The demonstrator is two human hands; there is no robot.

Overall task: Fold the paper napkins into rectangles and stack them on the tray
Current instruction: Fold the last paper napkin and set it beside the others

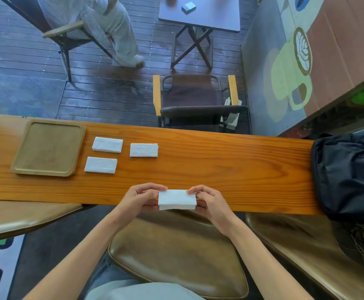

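A white paper napkin [176, 199], folded to a rectangle, is held at the near edge of the wooden counter [231, 167]. My left hand [141, 199] pinches its left end and my right hand [209, 202] pinches its right end. Three folded white napkins lie flat on the counter: one [107, 144] beside the tray, one [100, 165] nearer to me, one [144, 150] further right. The brown wooden tray [20, 163] sits at the counter's left with nothing on it.
A black bag [348, 176] covers the counter's right end. Brown padded stools [176, 256] stand below the near edge. Beyond the counter are a folding chair [196, 100], a small table [200, 14] and a seated person [103, 22].
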